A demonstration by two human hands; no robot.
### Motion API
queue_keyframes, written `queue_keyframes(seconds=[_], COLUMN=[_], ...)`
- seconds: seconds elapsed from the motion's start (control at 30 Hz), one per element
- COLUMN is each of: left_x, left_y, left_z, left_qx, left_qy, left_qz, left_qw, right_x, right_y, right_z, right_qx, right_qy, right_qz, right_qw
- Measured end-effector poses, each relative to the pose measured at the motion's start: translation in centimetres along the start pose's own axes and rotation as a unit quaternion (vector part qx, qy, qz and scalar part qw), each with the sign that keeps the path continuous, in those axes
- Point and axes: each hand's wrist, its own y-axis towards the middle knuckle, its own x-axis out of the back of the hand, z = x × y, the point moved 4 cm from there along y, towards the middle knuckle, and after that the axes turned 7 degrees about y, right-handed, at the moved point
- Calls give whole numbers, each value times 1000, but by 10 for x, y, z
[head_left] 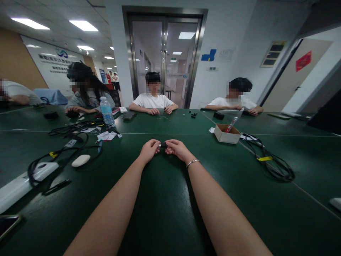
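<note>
Both arms reach forward over the dark green table (165, 206). Between my hands is a small black stick-like object with a silver end (163, 145), lying roughly level; its exact kind is too small to tell. The fingertips of my left hand (149, 150) pinch it at the silver end. My right hand (178, 149), with a silver bracelet (192, 163) at the wrist, is closed on the black end. My fingers hide parts of both ends.
Leftward are a white power strip (39, 176), coiled black cables (80, 138), a white mouse (81, 160) and a water bottle (107, 113). Rightward are a small open box (227, 137) and another cable coil (277, 167). Several people sit across the table.
</note>
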Motion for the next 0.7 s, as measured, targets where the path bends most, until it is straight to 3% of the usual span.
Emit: queue_keyframes(seconds=[0.1,0.23,0.6,0.7], left_x=[0,1,4,2], left_y=[0,-1,-1,0], left_z=[-2,1,-2,0], left_qx=[-35,13,-32,-15], left_qy=[21,18,39,36], left_qz=[-11,2,-13,2], left_qw=[999,1000,999,999], right_x=[0,1,1,1], right_y=[0,1,0,0], right_z=[0,0,0,0], right_qx=[1,0,4,1], right_qy=[0,2,6,7], right_qz=[1,0,19,21], right_qw=[1000,1000,1000,1000])
